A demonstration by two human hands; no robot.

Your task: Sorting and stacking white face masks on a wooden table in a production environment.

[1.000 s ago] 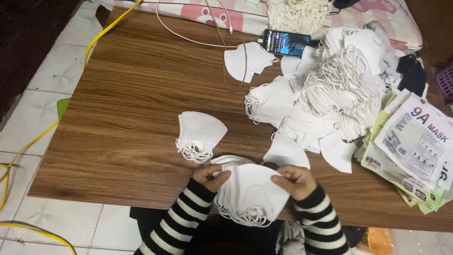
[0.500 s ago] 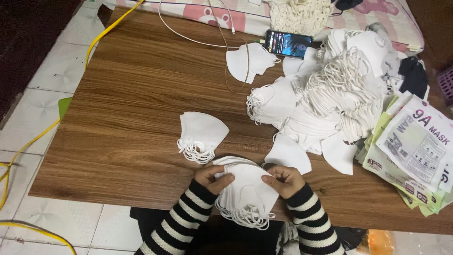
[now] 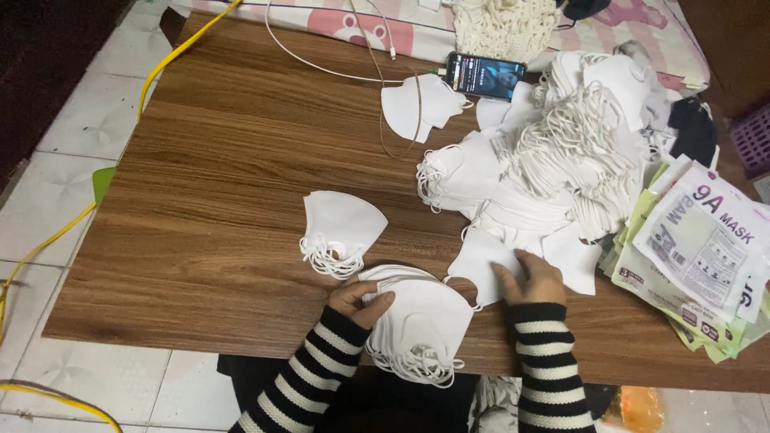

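Brown wood-grain desk [image 3: 224, 160], carrying a large loose heap of white fabric face masks [image 3: 553, 160] at right. Near edge: stack of folded white masks [image 3: 421, 325], pinned under left hand [image 3: 361, 298], grip narrow, fingers curled on the stack top. Right hand [image 3: 533, 277] flat, grip wide, pressing single white mask [image 3: 481, 256] beside the heap.

left hand [image 3: 362, 300]: fingertips hidden under the stack of white masks [image 3: 417, 325] | right hand [image 3: 533, 277]: palm unseen, fingers flat on a single mask [image 3: 480, 258] | mask packets [image 3: 706, 256]: cut by right edge | phone [image 3: 485, 76] screen: too blurred to tell | mask pile [image 3: 561, 160]: count untellable
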